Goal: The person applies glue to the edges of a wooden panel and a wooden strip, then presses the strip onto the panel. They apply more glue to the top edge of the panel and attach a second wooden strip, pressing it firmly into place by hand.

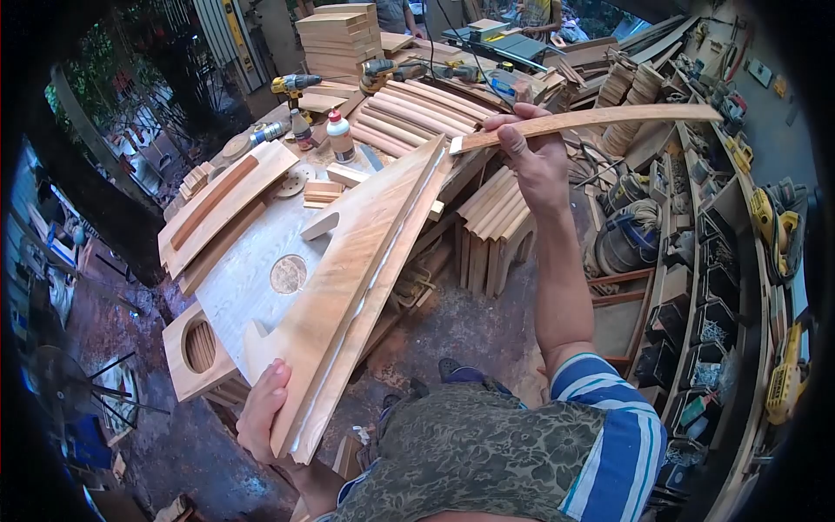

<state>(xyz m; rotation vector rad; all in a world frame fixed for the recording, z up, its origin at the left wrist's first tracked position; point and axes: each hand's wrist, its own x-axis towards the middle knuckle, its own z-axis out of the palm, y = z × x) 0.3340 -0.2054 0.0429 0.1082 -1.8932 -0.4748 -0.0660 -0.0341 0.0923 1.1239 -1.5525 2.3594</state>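
Observation:
My left hand is closed around the lower end of a long wooden panel, which is tilted diagonally over the worktable. A white line of glue runs along a groove in the panel's edge. Raised at the right, my right hand pinches a thin, slightly curved wooden strip between thumb and fingers. The strip's near end has a white smear and sits right by the panel's upper tip. Behind the panel stands a white glue bottle with a red cap.
The worktable bears curved boards, small wood blocks, a yellow drill and rows of slats. A grooved wooden piece stands beyond. Tool shelves line the right. Other people are at the back.

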